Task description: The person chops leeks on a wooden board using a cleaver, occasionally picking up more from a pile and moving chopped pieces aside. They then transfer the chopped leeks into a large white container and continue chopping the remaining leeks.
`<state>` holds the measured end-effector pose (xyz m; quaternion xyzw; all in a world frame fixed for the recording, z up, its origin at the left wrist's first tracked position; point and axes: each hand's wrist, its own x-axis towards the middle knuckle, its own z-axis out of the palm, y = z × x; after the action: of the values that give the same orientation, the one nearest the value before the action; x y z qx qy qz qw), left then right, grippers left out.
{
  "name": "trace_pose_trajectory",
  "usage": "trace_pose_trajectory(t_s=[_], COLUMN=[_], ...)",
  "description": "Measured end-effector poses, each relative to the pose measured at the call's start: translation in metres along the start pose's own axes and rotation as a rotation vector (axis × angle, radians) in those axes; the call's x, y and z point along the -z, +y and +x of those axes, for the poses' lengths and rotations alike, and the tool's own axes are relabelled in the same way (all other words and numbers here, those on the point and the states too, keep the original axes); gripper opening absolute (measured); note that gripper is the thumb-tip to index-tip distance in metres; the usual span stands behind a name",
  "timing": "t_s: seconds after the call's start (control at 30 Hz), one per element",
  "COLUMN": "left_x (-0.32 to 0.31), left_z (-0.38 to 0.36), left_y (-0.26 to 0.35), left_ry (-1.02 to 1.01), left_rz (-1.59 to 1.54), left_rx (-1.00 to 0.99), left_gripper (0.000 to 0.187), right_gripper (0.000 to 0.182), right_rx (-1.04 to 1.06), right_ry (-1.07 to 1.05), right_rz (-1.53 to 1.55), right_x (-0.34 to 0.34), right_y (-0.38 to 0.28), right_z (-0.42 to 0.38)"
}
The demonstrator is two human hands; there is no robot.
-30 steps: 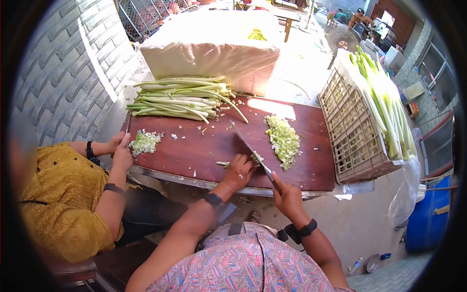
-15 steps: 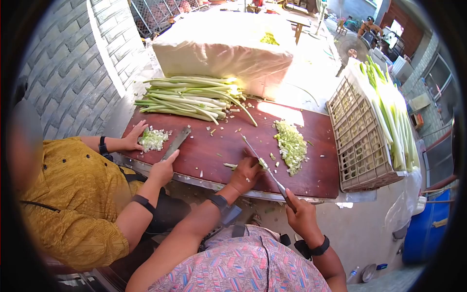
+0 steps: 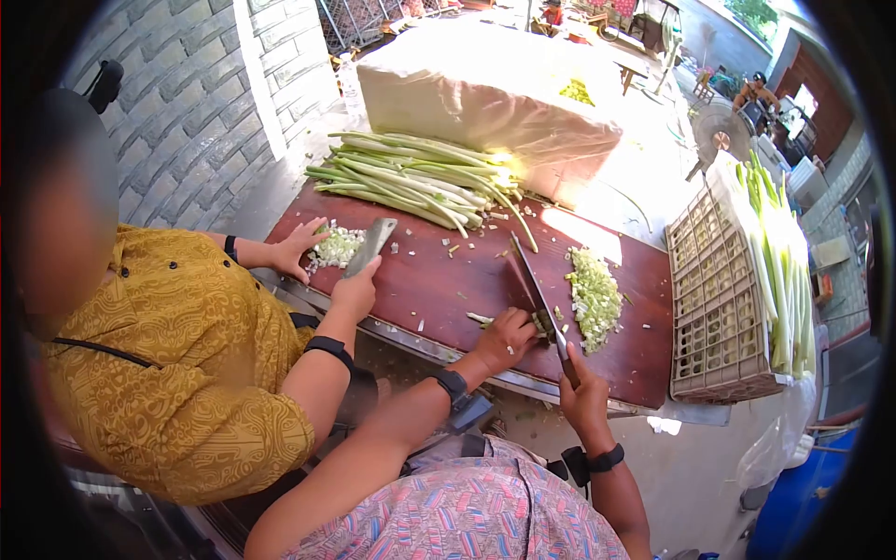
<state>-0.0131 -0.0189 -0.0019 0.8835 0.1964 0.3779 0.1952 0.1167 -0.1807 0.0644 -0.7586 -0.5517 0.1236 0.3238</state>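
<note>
In my right hand (image 3: 582,383) is the handle of a kitchen knife (image 3: 534,282), its blade slanting away over the red-brown board (image 3: 439,280). My left hand (image 3: 505,342) is curled over scallion stalks (image 3: 480,318) near the board's front edge; a short end shows on its left, and the rest is mostly under the fingers. The blade stands close beside my left fingertips. Right of the knife lies a heap of chopped scallion (image 3: 595,301). Whole scallions (image 3: 420,177) lie stacked at the back of the board.
On the left, a co-worker in a yellow shirt (image 3: 177,364) holds a cleaver (image 3: 373,245) beside another chopped heap (image 3: 338,247). A plastic crate (image 3: 717,299) with upright scallions (image 3: 786,280) stands at the right. Behind the board is a cloth-covered block (image 3: 485,107).
My view has shifted, so the scene sits further right. My knife has turned to point more directly away. The co-worker's cleaver has moved nearer their chopped heap. My left hand still covers the stalks.
</note>
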Motion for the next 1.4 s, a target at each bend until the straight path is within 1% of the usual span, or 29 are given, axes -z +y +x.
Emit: trace_pose_trajectory(t_s=[0.07,0.13,0.2,0.3,0.37,0.4,0.47,0.67,0.73,0.93,1.0,1.07,1.2,1.27,1.33,1.4], left_x=[-0.001,0.000,0.002,0.000,-0.001,-0.001,-0.003,0.000,0.000,-0.003,-0.003,-0.002,-0.003,0.000,0.001,0.001], left_z=[0.000,0.000,0.000,0.000,-0.001,-0.002,-0.001,-0.001,-0.001,-0.003,0.000,0.002,0.000,-0.002,0.001,0.003], left_y=[-0.001,0.000,0.000,0.003,0.001,-0.001,-0.002,0.000,-0.003,-0.004,-0.002,0.001,0.000,0.002,0.006,0.008], left_ry=[-0.007,-0.021,-0.027,0.008,0.027,0.018,0.007,0.023,-0.032,-0.046,-0.044,0.028,0.042,-0.031,-0.012,0.013], left_rz=[-0.021,-0.050,-0.047,-0.050,-0.052,-0.044,-0.040,-0.043,-0.018,-0.005,0.004,0.019,0.032,0.083,0.061,0.041], left_rx=[-0.001,-0.011,0.022,0.029,0.039,0.041,0.040,0.026,0.036,0.056,0.053,0.020,0.019,0.052,0.040,0.031], left_gripper=[0.015,0.016,0.019,0.019,0.019,0.017,0.015,0.016,0.018,0.021,0.020,0.011,0.012,0.014,0.017,0.019], right_gripper=[0.056,0.056,0.056,0.052,0.052,0.052,0.051,0.051,0.051,0.053,0.055,0.057,0.057,0.057,0.057,0.057], right_rx=[-0.040,-0.078,-0.109,-0.084,-0.068,-0.073,-0.053,-0.025,-0.035,-0.059,-0.088,-0.058,-0.032,-0.023,-0.028,-0.007], right_ry=[0.053,0.072,0.092,0.097,0.025,0.030,-0.025,-0.042,-0.061,-0.082,-0.138,-0.135,-0.114,-0.110,0.003,0.030], right_rz=[0.093,0.091,0.094,0.070,0.066,0.064,-0.007,-0.025,-0.023,-0.017,-0.090,-0.115,-0.101,-0.107,0.055,0.046], right_x=[0.002,0.010,0.019,0.038,0.048,0.051,0.056,0.067,0.071,0.062,0.059,0.044,0.018,0.008,0.008,0.020], right_y=[0.007,0.006,0.002,-0.010,-0.019,-0.022,-0.024,-0.024,-0.027,-0.025,-0.029,-0.021,-0.007,0.002,0.018,0.023], right_z=[0.000,-0.008,-0.017,-0.037,-0.046,-0.050,-0.055,-0.059,-0.059,-0.054,-0.048,-0.039,-0.019,-0.014,-0.011,-0.014])
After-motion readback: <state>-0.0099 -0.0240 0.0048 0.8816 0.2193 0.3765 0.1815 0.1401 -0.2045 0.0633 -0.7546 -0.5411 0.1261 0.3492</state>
